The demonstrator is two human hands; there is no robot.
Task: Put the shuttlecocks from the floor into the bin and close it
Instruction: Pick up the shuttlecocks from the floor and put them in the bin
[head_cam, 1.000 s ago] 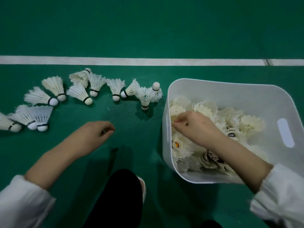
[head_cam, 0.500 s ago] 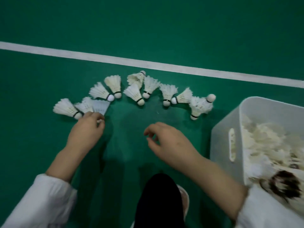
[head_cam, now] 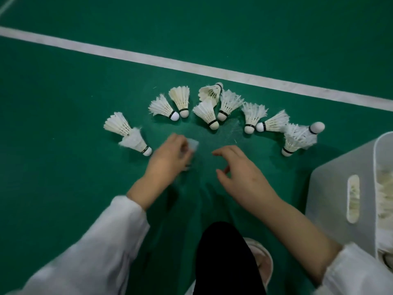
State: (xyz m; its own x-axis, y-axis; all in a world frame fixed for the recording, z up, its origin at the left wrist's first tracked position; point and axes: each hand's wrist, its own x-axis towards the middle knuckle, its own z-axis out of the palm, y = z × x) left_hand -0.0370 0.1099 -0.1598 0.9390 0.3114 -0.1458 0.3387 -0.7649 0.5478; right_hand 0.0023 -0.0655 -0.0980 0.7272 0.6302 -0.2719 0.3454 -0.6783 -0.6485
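Court floor (head_cam: 63,188): matte green, fine-grained, crossed by a painted white line (head_cam: 148,60) beyond the bin (head_cam: 331,188).

Bin: white translucent plastic with smooth walls and rounded corners. An oval handle slot (head_cam: 353,199) is cut in the wall facing the hands, and a feathery heap (head_cam: 385,188) shows inside.

Left of the bin, loose shuttlecocks (head_cam: 206,111) lie on the floor in an arc. They have white feather skirts, some frayed, and rounded white cork bases ringed by a black band. Any print is too small to read.

Left hand (head_cam: 168,158), farther from the bin: fingers curled round a blurred shuttlecock (head_cam: 192,145), its feathers poking past the knuckles.

Right hand (head_cam: 240,173), nearer the bin: fingers spread, loosely bent, holding nothing.

Since half a second ago: the left hand has drawn back from the arc's end farthest from the bin, where three lay bunched. Two (head_cam: 136,142) remain there. The right hand is much as it was
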